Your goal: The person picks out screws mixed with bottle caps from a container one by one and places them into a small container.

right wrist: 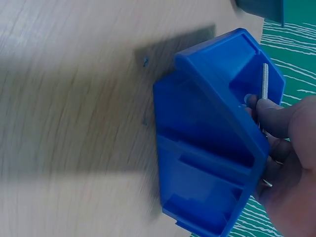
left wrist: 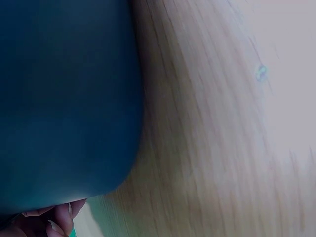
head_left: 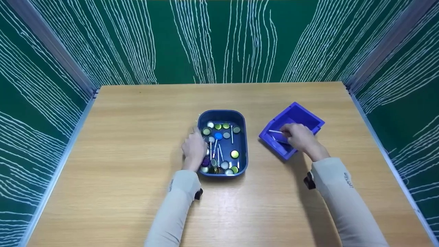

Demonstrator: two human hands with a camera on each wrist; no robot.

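Note:
A dark blue rounded tray (head_left: 223,175) stands mid-table, holding several bottle caps and several long bolts. At its left side, my left hand (head_left: 194,150) grips the wall; in the left wrist view its fingertips (left wrist: 63,215) show at the tray's edge, the rest hidden. To the right is a bright blue plastic bin (head_left: 310,118), turned at an angle. My right hand (head_left: 301,137) reaches into this bin and pinches a bolt (head_left: 275,131). In the right wrist view the threaded end of that bolt (right wrist: 265,79) sticks out past the thumb.
Another thin silvery bolt (head_left: 274,138) seems to lie in the bin under the right hand. Inside the tray are a blue cap (head_left: 218,136) and a yellow-green cap (head_left: 234,154). Green walls with white lines surround the wooden table (head_left: 137,137).

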